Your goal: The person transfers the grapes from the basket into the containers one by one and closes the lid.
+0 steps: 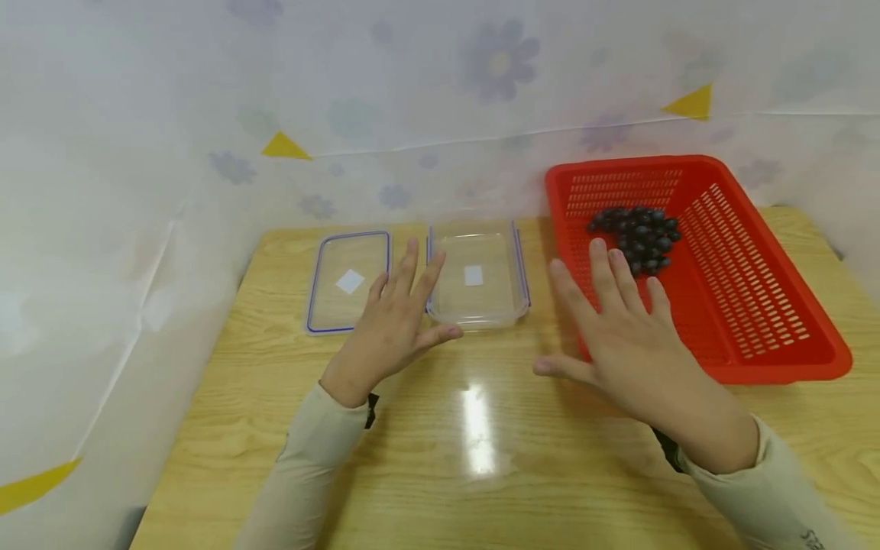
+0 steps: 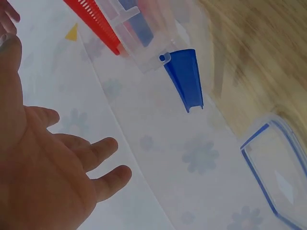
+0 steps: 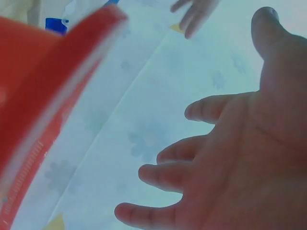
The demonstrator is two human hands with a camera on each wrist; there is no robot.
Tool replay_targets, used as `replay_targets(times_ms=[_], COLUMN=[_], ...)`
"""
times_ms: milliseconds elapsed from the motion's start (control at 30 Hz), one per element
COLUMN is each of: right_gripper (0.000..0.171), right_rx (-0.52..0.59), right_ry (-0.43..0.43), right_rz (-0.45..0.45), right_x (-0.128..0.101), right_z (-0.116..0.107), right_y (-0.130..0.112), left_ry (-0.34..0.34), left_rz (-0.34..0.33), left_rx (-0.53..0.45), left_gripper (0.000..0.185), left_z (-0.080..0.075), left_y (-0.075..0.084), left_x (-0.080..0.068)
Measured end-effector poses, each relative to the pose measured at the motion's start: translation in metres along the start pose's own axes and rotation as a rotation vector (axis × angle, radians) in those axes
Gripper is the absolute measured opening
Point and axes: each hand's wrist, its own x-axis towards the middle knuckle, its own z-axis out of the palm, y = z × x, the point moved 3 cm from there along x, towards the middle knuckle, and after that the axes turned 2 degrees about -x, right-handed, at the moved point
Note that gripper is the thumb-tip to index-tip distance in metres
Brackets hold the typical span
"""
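Observation:
My left hand (image 1: 402,309) hovers with straight, spread fingers between a flat clear lid with a blue rim (image 1: 347,280) and a clear plastic container (image 1: 477,273); it holds nothing. My right hand (image 1: 612,313) is also spread flat, over the front left corner of a red slotted basket (image 1: 756,305). A pile of several dark round berries (image 1: 638,235) lies in the basket's far part, just beyond my right fingertips. The left wrist view shows my empty palm (image 2: 43,167), the container's blue clip (image 2: 184,79) and the lid (image 2: 280,167). The right wrist view shows my empty palm (image 3: 240,158) beside the basket's rim (image 3: 53,96).
Everything sits on a light wooden table (image 1: 481,443). A white flowered sheet (image 1: 426,99) hangs close behind and to the left, with small yellow triangles on it. The table's near half holds only my forearms.

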Motion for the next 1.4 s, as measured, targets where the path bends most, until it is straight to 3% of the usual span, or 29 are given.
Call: replay_targets(times_ms=[167,467,733,867,1167,1400], right_gripper=[0.111,0.111,0.104,0.098,0.099,0.102], right_rx=[-0.015,-0.041,-0.064,-0.028,0.093,0.085], right_ry=[-0.016,-0.047,0.023,-0.011,-0.179,-0.295], right_rz=[0.005,0.022,-0.052,-0.01,0.133,0.15], right_x=[-0.007,-0.012,0.009,0.028,0.071,0.094], right_z=[-0.013,-0.044,-0.074,-0.085,-0.075,-0.052], right_y=[0.014,0.049,0.081,0.106,0.166,0.189], left_ry=[-0.002,-0.064,-0.17,-0.212,-0.229,-0.257], left_rz=[-0.004,-0.096,-0.199,-0.228,-0.238,-0.249], left_rx=[-0.058,-0.151,-0.221,-0.258,-0.308,-0.276], left_gripper=[0.102,0.1,0.103,0.105,0.104,0.105], left_z=[0.004,0.014,0.03,0.036,0.044,0.053], left_y=[-0.003,-0.01,-0.018,-0.02,-0.025,-0.028], left_x=[0.006,0.023,0.034,0.038,0.05,0.055])
